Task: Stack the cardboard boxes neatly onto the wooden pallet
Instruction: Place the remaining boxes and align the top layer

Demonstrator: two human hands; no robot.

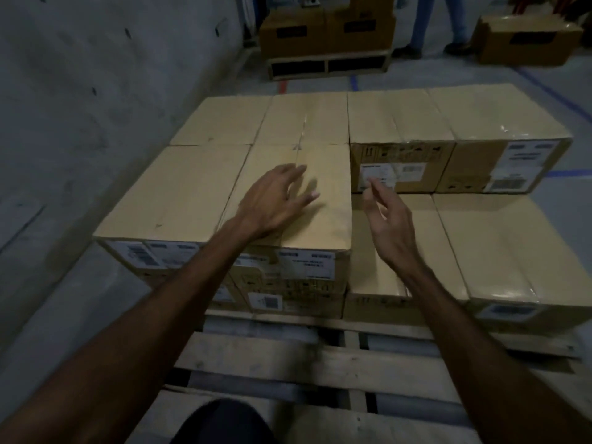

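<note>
Sealed cardboard boxes (205, 187) stand in rows on the wooden pallet (320, 363), two layers high at its left and far side, one layer at its near right. Over the near second-layer box (323, 219), the left hand (272, 200) hovers, fingers (307, 198) spread and holding nothing. The right hand (389, 225) hangs just beside that box, fingers loosely curled, empty.

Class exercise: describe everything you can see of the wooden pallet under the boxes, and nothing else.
The wooden pallet lies flat on the grey floor, nearest the camera. It is made of pale, rough, scuffed slats running left to right over crosspieces, with dark gaps between them. Cardboard boxes cover its far part; the near slats are bare. Neither the left hand nor the right hand touches it. Its lower edge is cut off by the picture.
</note>
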